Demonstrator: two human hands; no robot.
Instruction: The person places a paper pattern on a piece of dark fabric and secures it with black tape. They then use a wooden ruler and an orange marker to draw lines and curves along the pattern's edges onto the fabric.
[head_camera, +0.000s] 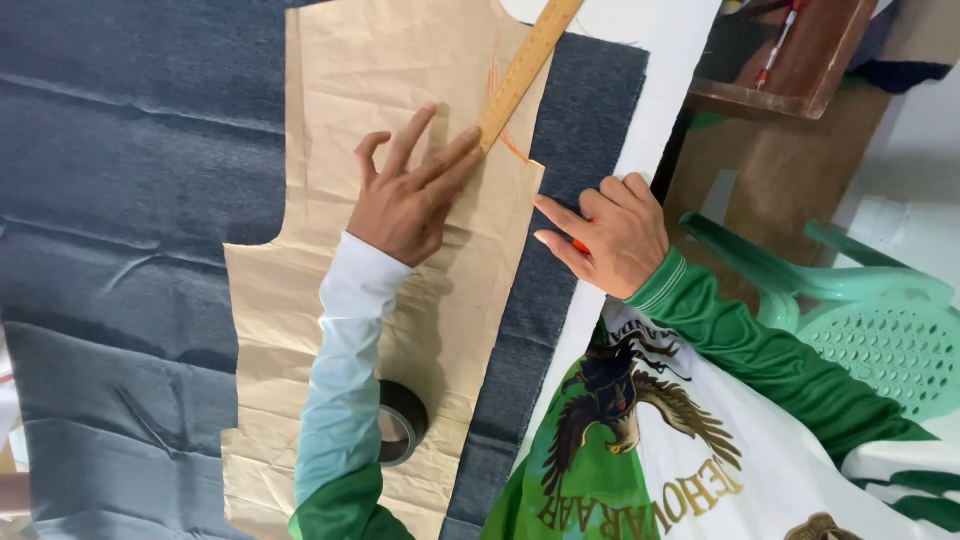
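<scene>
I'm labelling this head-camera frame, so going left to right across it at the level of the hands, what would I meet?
Dark blue denim fabric → brown paper pattern piece → left hand, fingers pressing the wooden ruler → right hand holding something small and orange → green plastic chair.

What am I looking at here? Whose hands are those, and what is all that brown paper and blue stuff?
This picture comes from a camera worn on a person's head, looking down at their own two hands. A big sheet of dark blue denim fabric is spread out flat. On top lies a brown paper pattern piece, cut into a shape. The left hand presses flat on the paper, with its fingers touching the end of a yellow wooden ruler. The right hand rests at the fabric's edge and seems to pinch something small and orange; I cannot tell what. A black roll of tape sits on the paper.
</scene>
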